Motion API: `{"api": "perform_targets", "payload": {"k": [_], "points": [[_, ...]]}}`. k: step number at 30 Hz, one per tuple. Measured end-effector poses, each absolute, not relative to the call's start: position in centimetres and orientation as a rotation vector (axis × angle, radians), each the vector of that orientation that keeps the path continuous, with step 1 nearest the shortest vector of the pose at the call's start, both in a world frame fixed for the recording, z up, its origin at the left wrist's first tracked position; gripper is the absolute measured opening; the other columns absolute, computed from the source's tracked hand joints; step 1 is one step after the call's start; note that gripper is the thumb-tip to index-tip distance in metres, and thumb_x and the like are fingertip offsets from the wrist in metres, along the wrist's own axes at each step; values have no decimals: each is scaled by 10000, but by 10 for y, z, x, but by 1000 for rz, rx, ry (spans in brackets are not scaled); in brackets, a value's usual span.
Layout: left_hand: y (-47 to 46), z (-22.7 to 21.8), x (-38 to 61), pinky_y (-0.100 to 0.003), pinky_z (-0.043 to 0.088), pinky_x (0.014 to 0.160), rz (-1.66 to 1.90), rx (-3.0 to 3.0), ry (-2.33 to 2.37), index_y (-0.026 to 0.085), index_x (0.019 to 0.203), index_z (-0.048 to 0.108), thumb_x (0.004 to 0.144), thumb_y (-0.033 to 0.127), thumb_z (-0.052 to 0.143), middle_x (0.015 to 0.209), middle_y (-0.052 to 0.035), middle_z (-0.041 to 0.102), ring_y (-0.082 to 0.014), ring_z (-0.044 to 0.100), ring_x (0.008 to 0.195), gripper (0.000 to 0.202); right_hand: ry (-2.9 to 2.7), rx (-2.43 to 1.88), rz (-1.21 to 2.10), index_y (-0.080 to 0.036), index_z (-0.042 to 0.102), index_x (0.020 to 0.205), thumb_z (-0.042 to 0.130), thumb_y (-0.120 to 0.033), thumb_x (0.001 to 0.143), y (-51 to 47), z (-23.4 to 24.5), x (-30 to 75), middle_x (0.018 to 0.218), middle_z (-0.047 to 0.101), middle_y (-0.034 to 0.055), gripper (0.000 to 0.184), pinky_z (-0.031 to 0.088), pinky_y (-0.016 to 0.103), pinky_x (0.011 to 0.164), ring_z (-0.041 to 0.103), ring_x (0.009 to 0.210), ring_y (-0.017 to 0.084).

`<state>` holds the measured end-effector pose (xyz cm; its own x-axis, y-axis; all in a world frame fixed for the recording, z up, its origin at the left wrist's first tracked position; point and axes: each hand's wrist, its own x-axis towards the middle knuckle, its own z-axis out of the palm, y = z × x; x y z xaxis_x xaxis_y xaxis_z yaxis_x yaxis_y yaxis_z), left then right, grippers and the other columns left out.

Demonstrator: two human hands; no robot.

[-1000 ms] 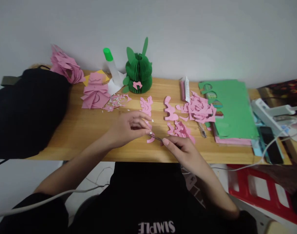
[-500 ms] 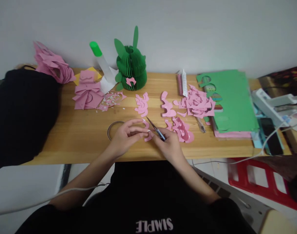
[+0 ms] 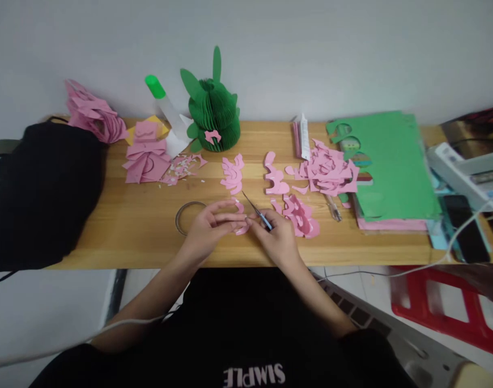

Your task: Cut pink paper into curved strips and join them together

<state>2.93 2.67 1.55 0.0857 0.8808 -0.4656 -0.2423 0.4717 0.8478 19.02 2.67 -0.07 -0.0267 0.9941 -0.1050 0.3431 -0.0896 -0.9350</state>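
My left hand (image 3: 211, 226) pinches a small curved pink paper piece (image 3: 242, 230) near the front of the wooden desk (image 3: 141, 226). My right hand (image 3: 276, 237) holds small scissors (image 3: 258, 211), their thin blades pointing up and left. The two hands meet at the pink piece. A roll of clear tape (image 3: 185, 215) lies just left of my left hand. Pink cut-outs lie in small piles (image 3: 232, 175) (image 3: 275, 178) (image 3: 300, 215) behind and right of my hands.
A green honeycomb paper figure (image 3: 212, 121) and a green-capped glue bottle (image 3: 165, 108) stand at the back. Pink scraps (image 3: 327, 172), a pen (image 3: 334, 209), green paper sheets (image 3: 386, 167) and a phone (image 3: 467, 229) lie right. A black bag (image 3: 36, 188) fills the left end.
My right hand drew in beside my left and took up the scissors. My left hand slid toward the desk's front edge, uncovering the tape roll. The view shifted slightly.
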Motion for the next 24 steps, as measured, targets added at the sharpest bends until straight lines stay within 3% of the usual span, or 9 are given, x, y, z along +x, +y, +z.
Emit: {"api": "perform_targets", "payload": {"k": [7,13,17,21,24], "points": [[23,17,38,-364,574,869,973,718,1220,144,1017,592,602,244,858,865,-68,789,-227,755,840,503,-1360,-1453,1299,-173,666,756,658,-388,711,31,-4,199,489,471,-62,219,288,232,454,361,452,99],[23,19,44,-375,572,856,958,754,1227,135,1013,590,609,244,843,839,-75,786,-240,752,849,489,-1350,-1413,1336,-181,635,716,633,-404,727,30,-4,206,539,517,-38,223,305,238,480,389,492,106],[22,15,44,-385,569,856,943,841,1259,131,1074,572,656,260,800,949,-109,772,-245,742,894,493,-1353,-1374,1350,-183,629,717,624,-414,733,28,1,208,545,514,-37,232,312,240,480,393,491,105],[20,5,47,-413,548,879,958,1308,1519,152,1174,542,771,258,684,1084,-121,711,-236,699,965,440,-1256,-1385,1361,-187,617,693,635,-409,708,26,0,213,543,503,-37,223,320,234,466,396,491,105],[17,-2,54,-460,511,893,723,1892,1842,184,1244,512,756,286,721,1098,-114,658,-286,630,1035,541,-1164,-1420,1347,-188,605,683,642,-435,695,27,-4,216,528,465,-47,250,339,238,472,388,483,103]]}}
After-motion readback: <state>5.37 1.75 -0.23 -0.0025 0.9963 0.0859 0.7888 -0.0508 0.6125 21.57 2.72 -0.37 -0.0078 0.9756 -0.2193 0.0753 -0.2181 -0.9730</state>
